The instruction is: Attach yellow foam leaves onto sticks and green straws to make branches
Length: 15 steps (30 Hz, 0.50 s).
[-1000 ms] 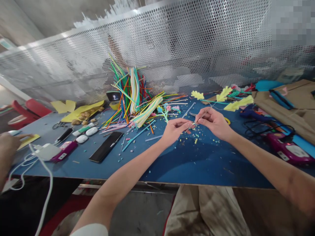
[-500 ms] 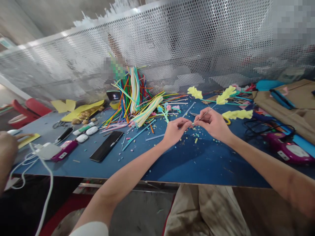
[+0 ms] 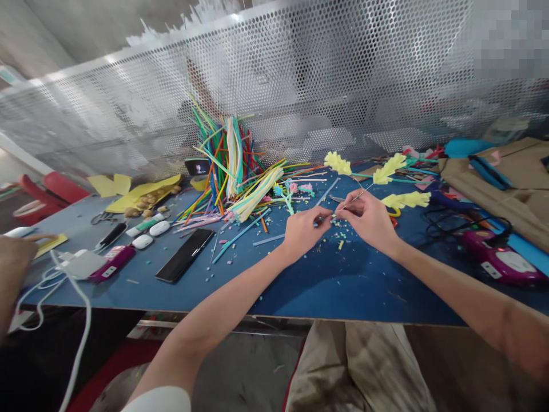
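Observation:
Above the blue table my two hands are close together, fingertips almost meeting. My right hand (image 3: 372, 222) is closed in a pinch on a thin wire stem (image 3: 354, 198), which slants up past the fingers toward a fuzzy yellow leaf-shaped piece (image 3: 388, 169). Two similar pieces lie around it: a yellow piece (image 3: 338, 163) at upper left and another yellow piece (image 3: 406, 200) right of the hand. My left hand (image 3: 306, 230) is closed too, thumb and index finger bent together; what lies between them is too small to make out. Scissor blades (image 3: 338, 199) show partly behind the right hand.
Bundled pipe cleaners (image 3: 234, 163) stand at the back, with small clippings (image 3: 341, 234) scattered nearby. A phone (image 3: 184, 256), a purple power strip (image 3: 112, 263) and white cables lie left. Another person's hand (image 3: 17, 257) is at far left. A purple device (image 3: 501, 257) sits right.
My left fingertips have curled closer together, and the wire seen across them earlier no longer shows there. The yellow pieces have shifted slightly left.

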Tool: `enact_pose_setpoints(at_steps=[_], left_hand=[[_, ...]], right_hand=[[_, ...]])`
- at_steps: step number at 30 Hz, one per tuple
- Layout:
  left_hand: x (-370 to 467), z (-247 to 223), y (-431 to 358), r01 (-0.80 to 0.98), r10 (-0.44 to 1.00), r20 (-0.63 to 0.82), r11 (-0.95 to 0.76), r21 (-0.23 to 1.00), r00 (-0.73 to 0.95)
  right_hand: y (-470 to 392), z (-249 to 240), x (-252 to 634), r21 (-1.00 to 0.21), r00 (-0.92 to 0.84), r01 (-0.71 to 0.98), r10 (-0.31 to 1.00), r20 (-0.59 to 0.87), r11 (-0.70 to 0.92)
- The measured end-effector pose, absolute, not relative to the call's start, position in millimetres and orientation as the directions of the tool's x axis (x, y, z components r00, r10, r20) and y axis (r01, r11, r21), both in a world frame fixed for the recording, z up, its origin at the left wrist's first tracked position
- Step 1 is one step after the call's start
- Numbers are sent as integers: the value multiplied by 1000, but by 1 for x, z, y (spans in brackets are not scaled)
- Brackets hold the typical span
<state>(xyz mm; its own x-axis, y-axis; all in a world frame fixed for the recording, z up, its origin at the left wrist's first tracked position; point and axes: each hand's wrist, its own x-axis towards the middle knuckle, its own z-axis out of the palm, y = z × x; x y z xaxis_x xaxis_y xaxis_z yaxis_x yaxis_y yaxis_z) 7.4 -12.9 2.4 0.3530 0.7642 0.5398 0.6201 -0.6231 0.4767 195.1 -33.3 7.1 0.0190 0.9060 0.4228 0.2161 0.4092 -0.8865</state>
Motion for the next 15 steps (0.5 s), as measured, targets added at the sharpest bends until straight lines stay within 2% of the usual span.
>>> enact_pose_setpoints(at_steps=[2, 4, 7, 9, 10, 12, 15], left_hand=[[8, 3, -15, 662, 741, 575, -627, 410, 346], [7, 7, -17, 615, 736, 563, -653, 442, 376], [4, 15, -15, 352, 773, 439, -611, 709, 459], [2, 19, -11, 115, 809, 313, -419, 901, 498], [0, 20, -9, 15, 818, 236, -285, 958, 525], [-2, 23, -6, -87, 782, 66, -15, 996, 619], [-3, 28, -9, -67, 636, -120, 262, 963, 762]], right_hand=[[-32, 8, 195, -891, 30, 205, 907, 420, 406], [-30, 11, 198, -901, 24, 157, 911, 413, 404], [-26, 18, 209, -924, -59, 64, 926, 373, 376], [-24, 24, 218, -940, -163, 19, 928, 335, 342], [-23, 26, 222, -943, -217, 2, 920, 325, 334], [-22, 28, 228, -942, -295, -15, 899, 324, 334], [-21, 27, 230, -934, -338, -3, 878, 338, 358]])
